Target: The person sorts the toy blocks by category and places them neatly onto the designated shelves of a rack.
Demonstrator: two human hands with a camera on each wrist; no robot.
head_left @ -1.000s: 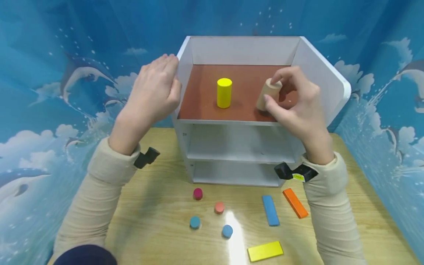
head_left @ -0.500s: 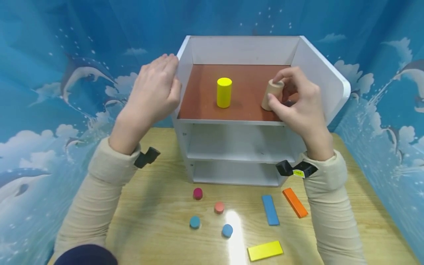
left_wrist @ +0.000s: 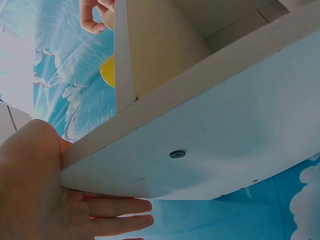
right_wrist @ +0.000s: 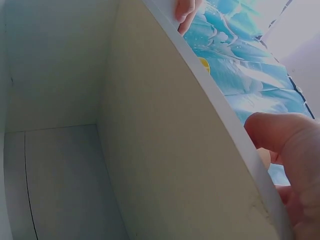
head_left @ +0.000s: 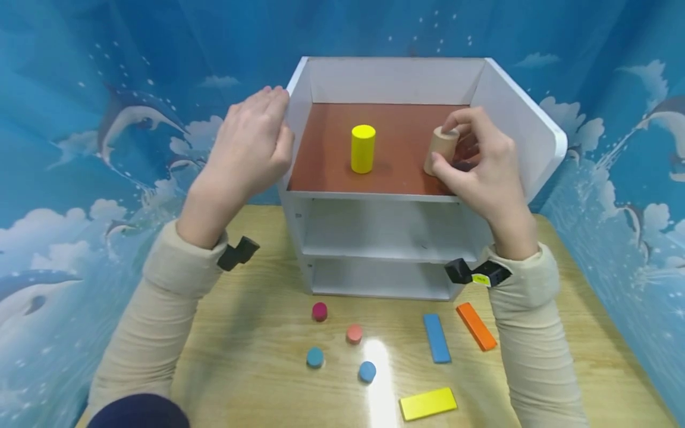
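My right hand (head_left: pixel 484 160) pinches a plain wooden cylinder (head_left: pixel 441 153) between thumb and fingers. The cylinder stands nearly upright on the brown top of a small white shelf unit (head_left: pixel 396 80), towards its right. To its left a yellow cylinder (head_left: pixel 363 150) stands upright by itself. My left hand (head_left: pixel 246 137) rests at the unit's left side panel; in the left wrist view its fingers (left_wrist: pixel 122 206) are straight along the panel's outer face. From the right wrist, the shelf's edge hides most of the wooden cylinder, and the thumb (right_wrist: pixel 272 131) shows above that edge.
On the wooden table (head_left: pixel 257 356) before the unit lie a magenta disc (head_left: pixel 319 311), a coral disc (head_left: pixel 354 334), a teal disc (head_left: pixel 314 357) and a blue disc (head_left: pixel 367 371). Right of them lie a blue block (head_left: pixel 437 339), an orange block (head_left: pixel 476 327) and a yellow block (head_left: pixel 428 404).
The right hand has shifted the wooden cylinder slightly right and tipped it more upright, mostly in the first half second. The left hand has stayed in place.
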